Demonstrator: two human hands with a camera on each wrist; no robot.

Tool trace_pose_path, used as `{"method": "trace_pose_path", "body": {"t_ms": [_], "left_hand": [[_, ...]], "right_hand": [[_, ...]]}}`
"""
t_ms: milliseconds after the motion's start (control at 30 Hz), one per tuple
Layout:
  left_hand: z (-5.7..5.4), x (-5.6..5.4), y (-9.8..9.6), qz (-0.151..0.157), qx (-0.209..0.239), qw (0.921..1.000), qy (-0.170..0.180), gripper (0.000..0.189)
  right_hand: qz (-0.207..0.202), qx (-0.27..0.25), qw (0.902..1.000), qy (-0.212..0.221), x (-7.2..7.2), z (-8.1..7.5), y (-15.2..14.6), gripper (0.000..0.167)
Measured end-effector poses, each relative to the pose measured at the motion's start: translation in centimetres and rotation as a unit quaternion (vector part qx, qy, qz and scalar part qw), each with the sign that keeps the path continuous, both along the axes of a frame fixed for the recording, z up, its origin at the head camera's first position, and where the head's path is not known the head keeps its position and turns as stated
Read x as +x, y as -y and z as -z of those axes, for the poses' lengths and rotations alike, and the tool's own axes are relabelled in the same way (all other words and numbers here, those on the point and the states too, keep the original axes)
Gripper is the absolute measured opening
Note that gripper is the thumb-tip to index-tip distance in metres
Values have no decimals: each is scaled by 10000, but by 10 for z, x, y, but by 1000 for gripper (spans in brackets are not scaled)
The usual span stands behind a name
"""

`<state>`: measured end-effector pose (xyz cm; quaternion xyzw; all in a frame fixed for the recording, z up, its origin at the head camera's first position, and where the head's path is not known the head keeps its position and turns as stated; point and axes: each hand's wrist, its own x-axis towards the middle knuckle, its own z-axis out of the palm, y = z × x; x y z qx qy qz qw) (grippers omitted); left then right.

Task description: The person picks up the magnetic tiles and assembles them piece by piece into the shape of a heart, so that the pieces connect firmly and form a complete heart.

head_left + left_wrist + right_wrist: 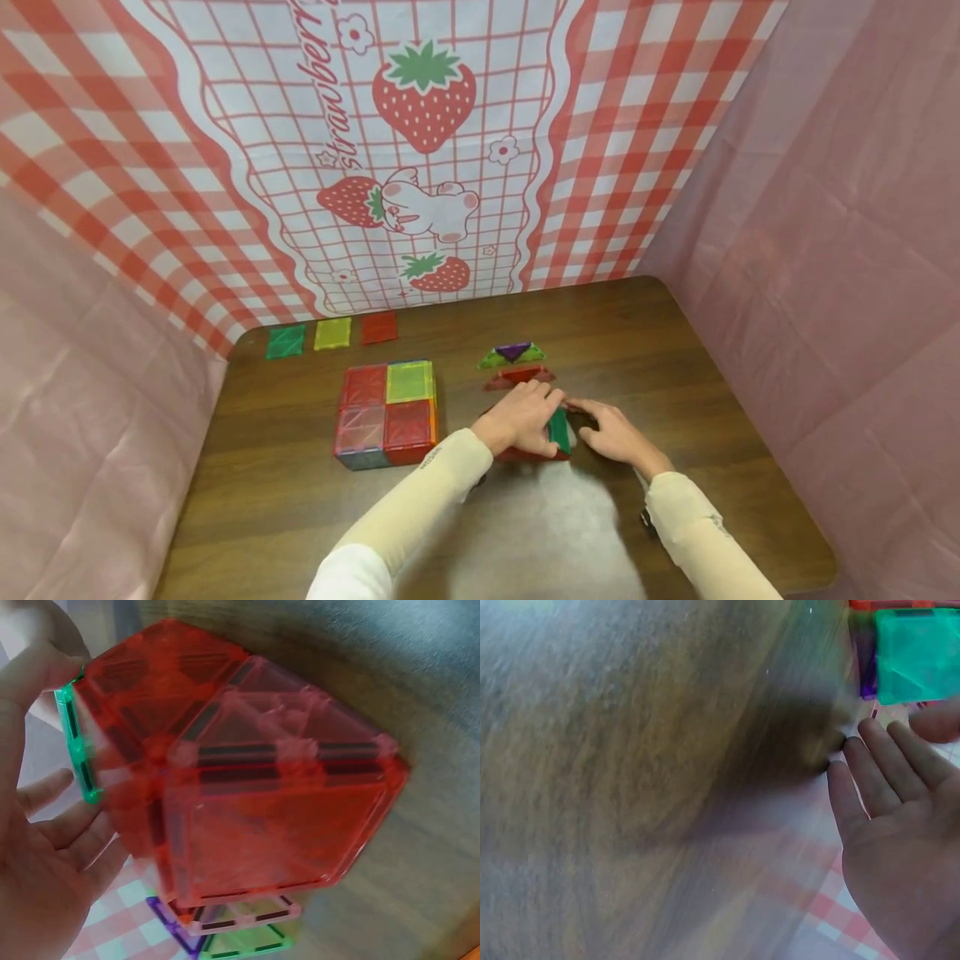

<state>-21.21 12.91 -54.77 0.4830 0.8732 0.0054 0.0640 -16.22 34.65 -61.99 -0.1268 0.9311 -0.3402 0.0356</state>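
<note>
In the head view a small structure of red translucent magnetic tiles (pixel 277 840) sits beneath my left hand (pixel 521 417). A green magnetic tile (pixel 558 429) stands at its right side, between the thumb and fingers of that hand, which grip it by opposite edges. The left wrist view shows the green tile edge-on, against or very near the red wall. My right hand (pixel 615 432) is just right of the structure, its fingers extended and holding nothing. In the right wrist view the green tile's face shows above those fingertips, with a purple tile edge (pixel 868 675) beside it.
A block of red, yellow and clear tiles (pixel 365 387) stands to the left. Flat green (pixel 286 342), yellow (pixel 333 333) and red (pixel 379 327) tiles lie along the back edge. Behind the structure are a green-purple tile strip (pixel 512 354) and a red one (pixel 519 377).
</note>
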Motion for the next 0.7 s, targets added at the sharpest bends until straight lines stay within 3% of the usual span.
{"method": "trace_pose_path", "body": {"t_ms": [233,367,500,700], "left_hand": [[6,1,6,-194,334,9987,324,84],[5,0,17,-404,398,9964,624,90],[-2,-6,33,-742,482,9922,876,84],[-23,-26,67,-1408,738,9848,705,59]], "right_hand": [[-305,281,9978,523,5,-7,-2,67],[-369,459,9941,913,5,-10,3,93],[-441,389,9940,927,3,-10,12,109],[-389,72,9965,737,-2,-5,25,111]]}}
